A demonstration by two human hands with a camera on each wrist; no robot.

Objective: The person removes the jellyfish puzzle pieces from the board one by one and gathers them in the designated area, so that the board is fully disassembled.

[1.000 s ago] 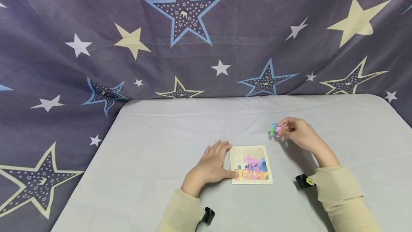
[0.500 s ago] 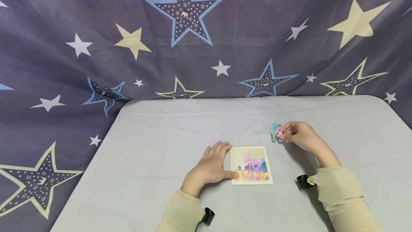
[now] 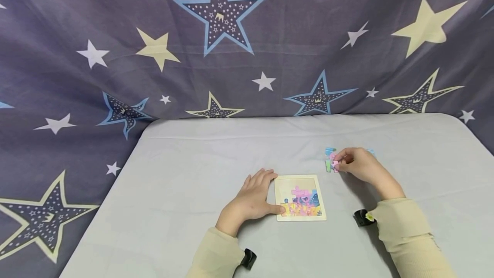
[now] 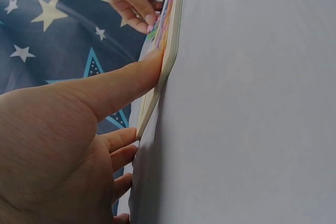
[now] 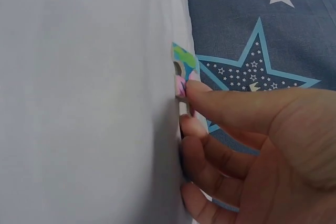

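My left hand (image 3: 252, 200) rests at the left side of a square puzzle tray (image 3: 322, 183), its straight thumb on the near left corner and its fingertips by the far left corner. Jigsaw pieces (image 3: 306, 203) in pink, blue and yellow fill the tray's lower part. Beyond the tray to the right, my right hand (image 3: 362, 167) pinches a pink puzzle piece (image 5: 180, 86) between thumb and forefinger, low over the bed-like surface. Green and blue puzzle pieces (image 5: 182, 54) lie against it; whether they are joined I cannot tell. My fingers partly cover the pink piece.
Another light-blue piece (image 3: 371, 151) shows just behind my right hand. A grey padded surface (image 3: 193, 175) lies under everything, backed by a dark curtain (image 3: 231, 76) with stars. Black wrist straps (image 3: 248, 258) are on both sleeves.
My right hand has come slightly nearer and lower with the pink piece. The green and pink pieces now lie flatter and nearer me. My left hand stays on the tray.
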